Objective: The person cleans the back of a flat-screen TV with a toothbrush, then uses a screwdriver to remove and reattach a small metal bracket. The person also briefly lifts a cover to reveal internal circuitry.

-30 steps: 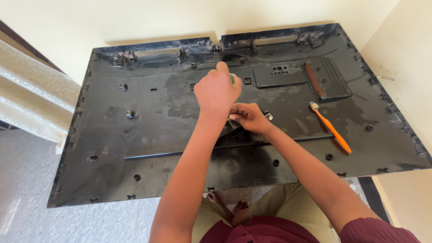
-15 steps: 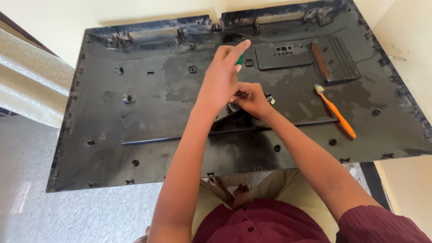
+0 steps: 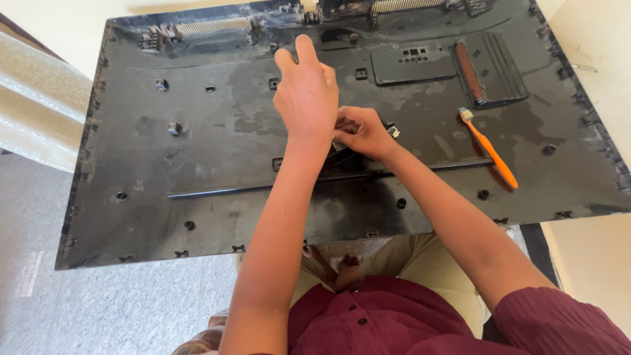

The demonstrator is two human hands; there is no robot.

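A large black plastic back panel (image 3: 197, 151) lies flat in front of me, dusty and smeared. My left hand (image 3: 305, 95) hovers over its middle with two fingers stretched toward the far edge. The back of the hand hides whatever is under the palm. Just to its right, my right hand (image 3: 361, 131) has its fingers pinched on a small metal part (image 3: 392, 131) at the panel's centre. The two hands touch each other.
An orange toothbrush (image 3: 491, 150) lies on the panel to the right of my hands. A brown strip (image 3: 467, 66) rests in a ribbed recess at the far right. A pale wall (image 3: 591, 39) borders the right side, grey floor (image 3: 98, 309) the near left.
My left hand has opened its fingers and reached a little farther up the panel. A small green thing seen by its fingertips earlier is out of sight. The right hand stays pinched at the centre.
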